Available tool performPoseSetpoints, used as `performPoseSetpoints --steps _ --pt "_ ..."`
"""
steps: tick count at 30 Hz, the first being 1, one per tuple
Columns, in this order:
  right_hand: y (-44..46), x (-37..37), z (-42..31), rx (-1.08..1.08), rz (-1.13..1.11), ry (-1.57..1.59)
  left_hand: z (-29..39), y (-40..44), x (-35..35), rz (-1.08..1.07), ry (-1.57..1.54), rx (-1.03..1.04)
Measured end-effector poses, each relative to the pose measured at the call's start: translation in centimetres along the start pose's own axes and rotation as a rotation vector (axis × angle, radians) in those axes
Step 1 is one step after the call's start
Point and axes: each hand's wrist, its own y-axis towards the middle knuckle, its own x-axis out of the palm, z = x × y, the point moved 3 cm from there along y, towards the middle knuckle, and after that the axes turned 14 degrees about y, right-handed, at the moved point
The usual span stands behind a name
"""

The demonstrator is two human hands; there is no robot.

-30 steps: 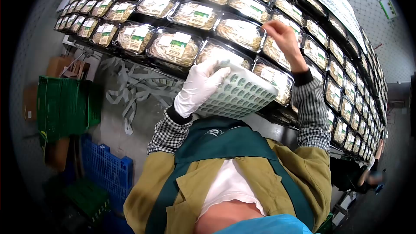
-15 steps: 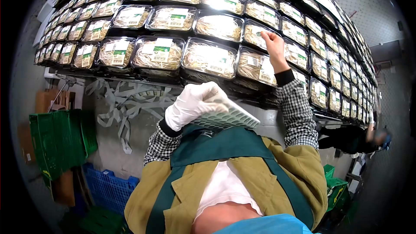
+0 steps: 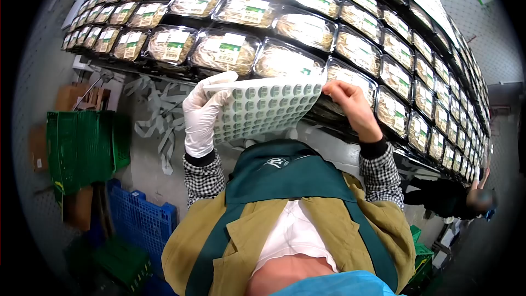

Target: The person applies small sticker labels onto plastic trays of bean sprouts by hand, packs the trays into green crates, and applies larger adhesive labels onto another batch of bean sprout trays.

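My left hand, in a white glove, grips a sheet of stickers by its left side. The sheet carries rows of small greenish-grey labels and is tilted up toward me above my apron. My bare right hand is closed in a pinch at the sheet's upper right corner. Whether a loose sticker is between its fingertips is hidden. Just beyond the sheet sits a clear-lidded pack of pale, noodle-like strands, partly covered by the sheet's top edge. Another such pack lies to its left.
Many more labelled packs stand in stacked rows across the table. Green crates and a blue plastic pallet are at the left. Tangled pale strips lie beneath the table edge. A co-worker is at the far right.
My right hand has come back from above the packs to the sheet's right corner. My left hand has moved left and raised the sheet, turning its labelled face toward me.
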Motion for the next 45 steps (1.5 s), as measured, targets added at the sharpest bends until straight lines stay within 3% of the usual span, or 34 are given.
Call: performPoseSetpoints --steps 3,6,9,13,17,18,21,24,25,27,30,31,33,37,40,41,44,45 --pt "-0.2 1.5 1.7 -0.030 0.045 0.030 -0.1 0.0 0.3 -0.004 0.015 0.045" --pt "-0.6 2.4 1.1 -0.223 0.097 0.122 1.1 -0.7 0.8 -0.048 0.063 -0.023" --pt "-1.0 3.0 0.7 -0.459 0.094 0.046 -1.9 -0.3 -0.9 0.012 0.162 0.130" --pt "-1.9 3.6 1.3 -0.232 0.194 0.055 -1.1 -1.4 -1.0 0.124 0.075 0.178" --pt "-0.2 2.6 -0.2 -0.253 0.028 -0.218 -0.7 -1.6 -1.4 0.118 0.119 0.285" --pt "-0.4 3.6 -2.3 -0.438 -0.010 -0.450 -0.7 -1.5 -1.6 0.123 0.132 0.280" --pt "-1.3 5.8 -5.8 -0.684 -0.108 -0.925 -0.3 -1.2 -1.6 0.049 0.169 0.266" --pt "-1.5 6.4 -5.3 -0.692 -0.218 -1.127 -0.8 -0.7 -1.2 -0.004 0.168 0.233" --pt "-1.6 6.5 -5.0 -0.771 -0.189 -1.093 -1.0 -0.6 -1.0 -0.020 0.169 0.225" --pt "-2.1 5.5 -4.0 -0.714 -0.206 -1.015 -2.0 -0.3 -0.9 -0.057 0.152 0.132" --pt "-3.0 2.0 -1.6 -0.321 0.019 -0.318 -3.0 0.1 -1.2 -0.085 0.196 0.041" --pt "-3.1 -0.3 -0.8 -0.178 0.238 -0.069 -3.6 0.3 -1.8 -0.075 0.165 0.020" --pt "-1.9 -4.9 1.6 -0.300 0.476 0.138 -4.0 0.4 -2.5 -0.024 0.119 0.033" --pt "0.0 -4.8 4.1 -0.233 0.619 -0.186 -4.1 1.3 -3.3 -0.006 0.097 0.072" --pt "0.7 -5.2 5.4 -0.482 0.681 -0.819 -3.9 1.5 -4.4 0.044 0.158 0.113" --pt "0.8 -5.8 5.1 -0.557 0.745 -1.235 -3.8 1.4 -5.3 0.072 0.156 0.086" --pt "0.3 -4.8 3.2 -0.587 0.756 -1.109 -4.6 0.9 -8.7 0.173 0.150 0.091" --pt "0.5 -3.8 2.8 -0.509 0.696 -0.869 -4.5 0.6 -9.2 0.202 0.143 0.089"
